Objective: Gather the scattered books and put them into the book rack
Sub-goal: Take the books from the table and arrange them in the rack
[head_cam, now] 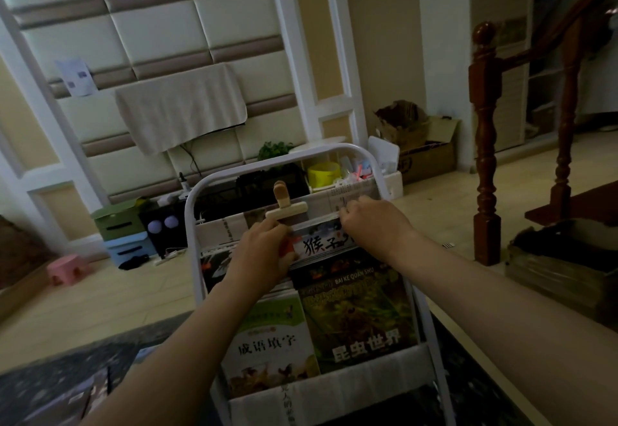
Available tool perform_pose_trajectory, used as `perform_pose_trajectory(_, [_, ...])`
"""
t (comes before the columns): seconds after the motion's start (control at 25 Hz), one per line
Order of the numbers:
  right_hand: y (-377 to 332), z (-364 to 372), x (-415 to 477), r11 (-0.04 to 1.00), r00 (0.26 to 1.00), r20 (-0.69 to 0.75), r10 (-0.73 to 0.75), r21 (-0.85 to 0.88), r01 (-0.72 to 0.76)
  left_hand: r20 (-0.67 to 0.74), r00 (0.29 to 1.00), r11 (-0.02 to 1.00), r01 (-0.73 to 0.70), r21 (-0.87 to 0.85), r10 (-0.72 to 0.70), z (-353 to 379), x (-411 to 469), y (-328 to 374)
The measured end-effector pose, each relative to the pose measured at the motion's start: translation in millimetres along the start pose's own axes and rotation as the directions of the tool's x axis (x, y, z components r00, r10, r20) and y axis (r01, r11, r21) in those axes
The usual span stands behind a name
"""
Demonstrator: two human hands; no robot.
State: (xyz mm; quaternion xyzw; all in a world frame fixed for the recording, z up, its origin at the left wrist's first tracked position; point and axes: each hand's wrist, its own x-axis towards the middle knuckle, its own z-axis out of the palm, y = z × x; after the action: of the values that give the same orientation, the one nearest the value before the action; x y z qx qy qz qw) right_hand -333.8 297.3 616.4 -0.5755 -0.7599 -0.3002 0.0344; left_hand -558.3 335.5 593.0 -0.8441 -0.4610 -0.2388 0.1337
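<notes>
Now left hand [261, 255] grips monkey-title book [321, 245], frame centre; right hand [374, 221] curled at book rack [191, 231] pocket edge, hold unclear. Slide straight down, avoid wooden clip [287, 207].

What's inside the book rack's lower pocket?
Two books side by side: a green-and-white book and a dark insect book. Pocket fabric covers their bottom edges; anything behind is hidden.

Both arms stretch forward, left hand [264, 253] and right hand [376, 221] level, fingers curled gripping.
</notes>
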Motion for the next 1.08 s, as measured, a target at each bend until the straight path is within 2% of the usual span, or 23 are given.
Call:
perform_pose_trajectory(0.2, [-2, -3, 4, 1.0, 0.999, 0.045, 0.004, 0.016, -0.004, 0.026, 0.999, 0.999, 0.041, 0.021, -0.042, -3, 1, 7])
perform_pose_trajectory(0.36, [-5, -6, 3, 0.987, 0.993, 0.11, 0.052, 0.143, -0.068, 0.126, 0.992, 0.998, 0.027, -0.051, -0.02, -18, 1, 6])
perform_pose_trajectory(0.52, [-21, -22, 1, 0.929, 0.98, 0.154, 0.13, 0.327, -0.174, 0.173, 0.984, 0.996, 0.054, -0.066, -0.041, -41, -16, -7])
perform_pose_trajectory(0.68, [-68, -53, 5, 0.86, 0.998, 0.001, 0.068, 0.507, -0.059, 0.087, 0.991, 0.991, 0.109, -0.077, -0.103, -68, -49, -34])
perform_pose_trajectory(0.76, [-103, -67, 9, 0.842, 0.999, -0.05, 0.017, 0.539, 0.013, 0.039, 0.99, 0.988, 0.141, -0.062, -0.139, -80, -70, -51])
perform_pose_trajectory(0.92, [-178, -87, 27, 0.814, 0.991, -0.1, -0.092, 0.566, 0.132, 0.039, 0.967, 0.968, 0.251, -0.024, -0.25, -98, -118, -91])
perform_pose_trajectory(1.08, [-245, -96, 43, 0.767, 0.983, -0.092, -0.16, 0.615, 0.182, 0.059, 0.941, 0.942, 0.334, -0.011, -0.333, -106, -171, -139])
